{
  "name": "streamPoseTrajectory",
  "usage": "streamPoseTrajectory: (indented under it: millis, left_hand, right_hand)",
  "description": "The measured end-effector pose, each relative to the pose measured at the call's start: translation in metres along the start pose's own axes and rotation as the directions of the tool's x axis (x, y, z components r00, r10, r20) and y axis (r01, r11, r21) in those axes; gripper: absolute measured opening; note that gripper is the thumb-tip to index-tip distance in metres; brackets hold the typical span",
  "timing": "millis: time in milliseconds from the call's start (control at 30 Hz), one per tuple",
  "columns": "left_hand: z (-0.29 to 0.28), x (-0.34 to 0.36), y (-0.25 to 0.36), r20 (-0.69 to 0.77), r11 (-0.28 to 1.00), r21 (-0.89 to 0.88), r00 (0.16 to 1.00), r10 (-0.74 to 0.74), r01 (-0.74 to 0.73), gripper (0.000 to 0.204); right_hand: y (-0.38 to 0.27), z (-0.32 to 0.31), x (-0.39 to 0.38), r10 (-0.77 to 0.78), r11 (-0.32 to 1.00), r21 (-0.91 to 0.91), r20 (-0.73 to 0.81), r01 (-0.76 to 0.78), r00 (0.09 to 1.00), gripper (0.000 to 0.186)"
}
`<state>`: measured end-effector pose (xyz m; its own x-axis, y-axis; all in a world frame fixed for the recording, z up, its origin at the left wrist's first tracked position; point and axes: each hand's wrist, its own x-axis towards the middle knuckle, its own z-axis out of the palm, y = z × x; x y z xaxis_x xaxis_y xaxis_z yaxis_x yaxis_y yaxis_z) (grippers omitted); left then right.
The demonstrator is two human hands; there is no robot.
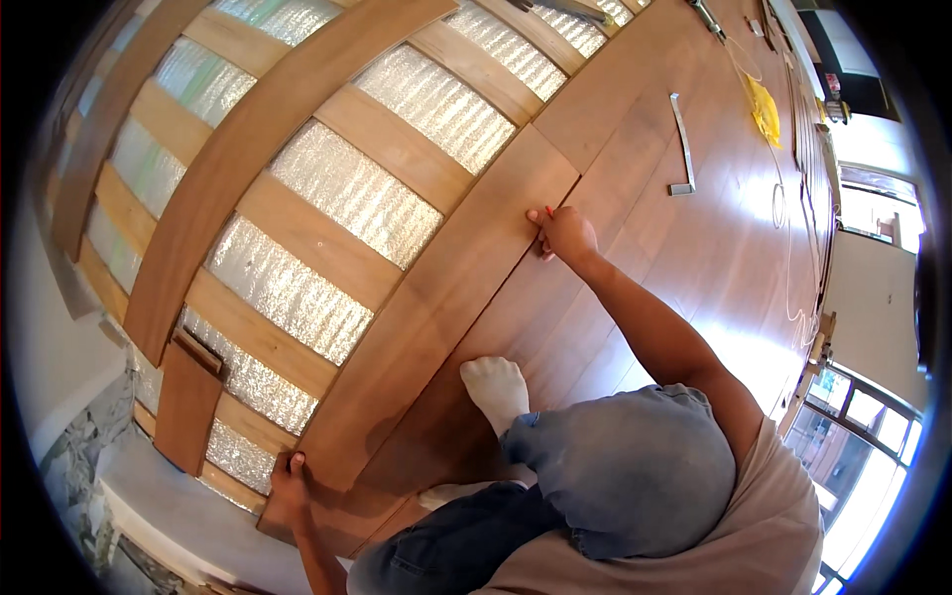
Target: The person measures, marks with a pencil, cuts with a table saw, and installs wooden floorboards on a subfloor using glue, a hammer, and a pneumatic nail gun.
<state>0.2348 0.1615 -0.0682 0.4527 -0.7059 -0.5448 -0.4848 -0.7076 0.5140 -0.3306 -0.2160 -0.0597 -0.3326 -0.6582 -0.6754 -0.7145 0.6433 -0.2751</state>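
A long brown plank (426,307) lies along the edge of the laid wooden floor, a dark gap showing on its right side. My left hand (288,486) grips its near left end, thumb on top at the edge. My right hand (565,233) rests near the plank's far end, beside the seam, fingers curled round a small red item (550,211), too small to make out clearly. My sock-covered foot (496,392) stands on the boards beside the gap. To the plank's left, wooden battens (317,238) alternate with silvery foil underlay (357,183).
Loose planks (218,169) lie across the battens, with a shorter piece (188,407) near the left wall (69,377). A metal pull bar (678,144), a yellow bag (764,109), a cord and a tool (706,18) lie on the laid floor at right. Windows (858,421) are at far right.
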Motion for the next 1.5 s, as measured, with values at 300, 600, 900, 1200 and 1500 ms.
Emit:
streamPoseTrajectory:
  millis: [300,600,900,1200,1500]
  left_hand:
    - [-0.012,-0.001,0.015,0.066,0.998,0.056,0.997,-0.034,0.03,0.04]
    - [-0.026,0.011,0.067,0.225,0.457,0.627,0.708,0.669,-0.631,0.031]
    - [0.042,0.006,0.103,0.097,0.957,0.152,0.967,0.235,-0.247,0.066]
    - [0.051,0.018,0.095,0.196,0.986,-0.165,0.978,0.07,-0.038,0.057]
    - [0.054,0.015,0.099,0.165,0.991,-0.131,0.986,0.013,0.009,0.055]
  right_hand:
    - [-0.006,-0.005,-0.015,0.004,0.998,0.067,-0.006,-0.003,1.0,0.052]
    - [0.003,0.005,0.0,-0.048,0.996,0.079,-0.058,0.052,0.997,0.057]
    - [0.005,0.008,0.002,-0.012,0.998,0.062,-0.084,0.017,0.996,0.055]
    - [0.012,0.009,0.004,-0.017,0.996,0.081,-0.104,0.026,0.994,0.054]
    - [0.002,0.011,-0.001,0.029,0.987,0.161,-0.091,-0.014,0.995,0.051]
